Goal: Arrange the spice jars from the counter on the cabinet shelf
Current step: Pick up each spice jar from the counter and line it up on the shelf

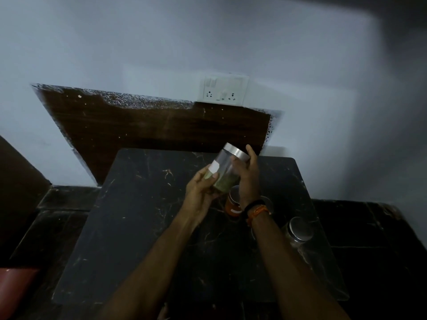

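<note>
I hold a clear cylindrical jar with a silver metal lid and greenish spice inside [225, 170] above the dark marble-patterned bench [143, 215], just right of the frame's centre. The jar is tilted, its lid pointing toward the upper right and its base toward the lower left. My left hand [201, 192] cups the base from below, thumb lying across the glass beside a small white label. My right hand [248, 179] closes on the jar from the right, fingers reaching up along the side to the lid's rim. Both grips are clasped on this one jar, which is lifted clear of the bench.

A black band and an orange thread [257, 207] circle my right wrist. Directly below the held jar, partly hidden by that wrist, a clear jar of orange-red powder [232, 204] stands on the bench. Another clear glass jar with a silver lid [300, 229] stands toward the right of the frame, near the bench's right edge; its contents are too dim to make out. A further glass rim shows just beyond my right wrist, mostly hidden.

Behind the bench, a dark brown wooden panel [150, 128] leans across the pale wall, and a white switch-and-socket plate [224, 91] sits above it at upper centre.
</note>
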### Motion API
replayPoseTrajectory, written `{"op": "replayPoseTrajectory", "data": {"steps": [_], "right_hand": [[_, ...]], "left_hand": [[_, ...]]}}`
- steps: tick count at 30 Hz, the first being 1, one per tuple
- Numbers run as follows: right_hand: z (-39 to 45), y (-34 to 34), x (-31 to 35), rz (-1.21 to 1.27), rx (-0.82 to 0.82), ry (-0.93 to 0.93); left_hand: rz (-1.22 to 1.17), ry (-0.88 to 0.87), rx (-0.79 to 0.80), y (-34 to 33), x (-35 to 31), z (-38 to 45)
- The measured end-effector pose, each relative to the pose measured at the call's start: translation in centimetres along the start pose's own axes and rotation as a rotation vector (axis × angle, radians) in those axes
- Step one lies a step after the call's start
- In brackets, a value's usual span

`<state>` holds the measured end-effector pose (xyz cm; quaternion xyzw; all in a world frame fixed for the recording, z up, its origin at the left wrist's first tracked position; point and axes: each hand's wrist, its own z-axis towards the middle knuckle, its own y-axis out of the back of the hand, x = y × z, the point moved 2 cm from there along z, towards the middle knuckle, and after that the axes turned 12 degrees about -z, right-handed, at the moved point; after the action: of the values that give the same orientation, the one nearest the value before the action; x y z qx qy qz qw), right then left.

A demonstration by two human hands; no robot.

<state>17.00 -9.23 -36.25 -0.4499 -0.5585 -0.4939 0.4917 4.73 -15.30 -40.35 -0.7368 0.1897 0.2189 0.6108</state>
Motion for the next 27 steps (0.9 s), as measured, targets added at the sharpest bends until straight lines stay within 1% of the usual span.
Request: {"op": "replayPoseTrajectory", "data": {"steps": [5,8,11,13,19,22,27], "right_hand": [[0.9,-0.4,0.3,0.041,0.008,-0.041],[1.5,-0.3,0.9,0.116,0.017,-0.053],[2.1,-0.2,1.6,0.232,0.068,-0.061],[2.4,-0.1,2.1,0.256,0.091,-0.044],[3.5,0.4,4.0,0.330,0.129,0.010],[4.2,0.8,6.1,0.325,0.165,0.068],[5.6,1.3,10.4,0.206,0.146,0.160]], "left_hand": [[0.189,-0.127,-0.016,-1.1,-0.5,-0.2],[0.146,-0.110,0.031,-1.4,-1.1,-0.2],[0.096,-0.050,0.092,-1.5,-1.8,0.0],[0.093,-0.037,0.129,-1.5,-1.9,0.2],[0.138,-0.083,0.187,-3.0,-3.2,1.3],[0.170,-0.120,0.215,-4.5,-4.3,2.3],[0.261,-0.215,0.230,-8.1,-7.0,3.8]]}}
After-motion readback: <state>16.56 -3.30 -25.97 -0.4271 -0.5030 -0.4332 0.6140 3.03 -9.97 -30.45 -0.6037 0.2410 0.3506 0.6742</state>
